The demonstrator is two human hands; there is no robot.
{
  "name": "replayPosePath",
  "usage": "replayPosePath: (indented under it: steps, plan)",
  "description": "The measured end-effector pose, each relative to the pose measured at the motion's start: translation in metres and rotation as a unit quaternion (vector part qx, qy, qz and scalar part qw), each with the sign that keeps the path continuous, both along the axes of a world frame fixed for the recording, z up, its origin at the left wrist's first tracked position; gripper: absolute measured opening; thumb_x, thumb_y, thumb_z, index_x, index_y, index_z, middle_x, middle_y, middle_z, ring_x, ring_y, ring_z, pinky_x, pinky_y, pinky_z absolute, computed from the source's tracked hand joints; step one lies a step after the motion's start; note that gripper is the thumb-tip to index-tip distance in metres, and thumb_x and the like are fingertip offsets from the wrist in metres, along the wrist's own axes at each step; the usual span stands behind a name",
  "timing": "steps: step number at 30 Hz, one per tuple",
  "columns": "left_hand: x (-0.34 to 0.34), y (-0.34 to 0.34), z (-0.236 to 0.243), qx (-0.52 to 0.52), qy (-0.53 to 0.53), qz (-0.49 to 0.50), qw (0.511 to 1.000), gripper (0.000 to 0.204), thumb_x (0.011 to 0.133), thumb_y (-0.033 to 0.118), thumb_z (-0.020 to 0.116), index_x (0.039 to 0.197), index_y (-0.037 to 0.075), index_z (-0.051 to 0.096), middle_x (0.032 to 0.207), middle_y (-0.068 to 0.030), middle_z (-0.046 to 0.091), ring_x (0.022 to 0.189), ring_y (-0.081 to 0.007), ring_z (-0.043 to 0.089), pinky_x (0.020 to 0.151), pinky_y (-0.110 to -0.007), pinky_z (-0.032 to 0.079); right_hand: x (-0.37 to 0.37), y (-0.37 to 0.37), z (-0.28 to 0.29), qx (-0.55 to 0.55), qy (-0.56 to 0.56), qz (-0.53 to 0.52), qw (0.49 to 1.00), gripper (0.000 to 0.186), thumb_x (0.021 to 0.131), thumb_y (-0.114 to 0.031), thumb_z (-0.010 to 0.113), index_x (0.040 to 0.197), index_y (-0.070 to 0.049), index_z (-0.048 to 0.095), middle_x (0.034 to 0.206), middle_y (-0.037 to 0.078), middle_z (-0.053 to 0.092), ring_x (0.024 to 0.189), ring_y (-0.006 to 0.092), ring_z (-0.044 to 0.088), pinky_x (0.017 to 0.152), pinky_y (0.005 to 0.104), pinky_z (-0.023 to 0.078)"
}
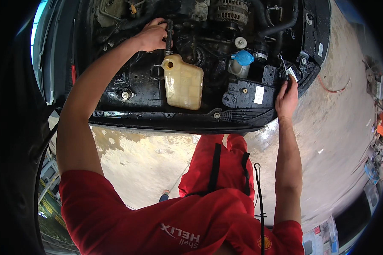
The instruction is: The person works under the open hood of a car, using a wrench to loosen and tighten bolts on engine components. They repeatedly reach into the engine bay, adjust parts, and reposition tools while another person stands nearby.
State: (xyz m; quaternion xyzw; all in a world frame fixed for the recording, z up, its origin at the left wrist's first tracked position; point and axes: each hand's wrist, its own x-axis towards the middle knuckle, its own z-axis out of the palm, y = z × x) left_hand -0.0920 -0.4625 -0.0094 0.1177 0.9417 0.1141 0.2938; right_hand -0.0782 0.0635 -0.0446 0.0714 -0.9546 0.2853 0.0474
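Observation:
My left hand (153, 36) reaches into the engine bay, fingers curled at the upper bend of a short black hose (169, 37). Its lower end, with a clamp, meets the top of a yellowed plastic coolant tank (185, 83). The tank's round filler neck is uncapped. Over at the right front corner, my right hand (287, 100) pinches the lower end of a slim metal wrench (283, 62) between thumb and fingers. The wrench lies by a black plastic cover with a white label, and its far end points away from me. My left fingertips are partly hidden.
A blue cap (242, 57) tops the washer filler neck right of the tank. Behind stand an alternator (233, 12) and thick black hoses. The car's front edge (178, 123) runs before my legs. A thin red hose (332, 87) lies on the concrete floor at right.

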Motion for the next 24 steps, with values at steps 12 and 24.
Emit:
replayPosePath:
  steps: [12, 24]
  plan:
    - [0.009, -0.004, 0.003, 0.003, 0.066, -0.04, 0.997, 0.015, 0.088, 0.031, 0.077, 0.102, 0.025, 0.079, 0.141, -0.0001, 0.056, 0.15, -0.0366, 0.032, 0.125, -0.053, 0.025, -0.001, 0.001, -0.001, -0.009, 0.01, -0.003, 1.0, 0.031, 0.105, -0.012, 0.056, 0.134, -0.002, 0.061, 0.119, 0.024, 0.07, 0.108, 0.0432, 0.067, 0.096, 0.0465, 0.054]
    - [0.001, -0.001, 0.002, 0.012, 0.01, -0.014, 1.0, 0.012, 0.085, 0.028, 0.079, 0.097, 0.024, 0.081, 0.135, -0.0004, 0.06, 0.148, -0.0354, 0.034, 0.125, -0.05, 0.025, -0.002, 0.001, 0.0, -0.029, 0.02, 0.004, 0.999, 0.03, 0.104, -0.01, 0.057, 0.132, -0.001, 0.062, 0.116, 0.024, 0.07, 0.106, 0.0437, 0.067, 0.095, 0.047, 0.054]
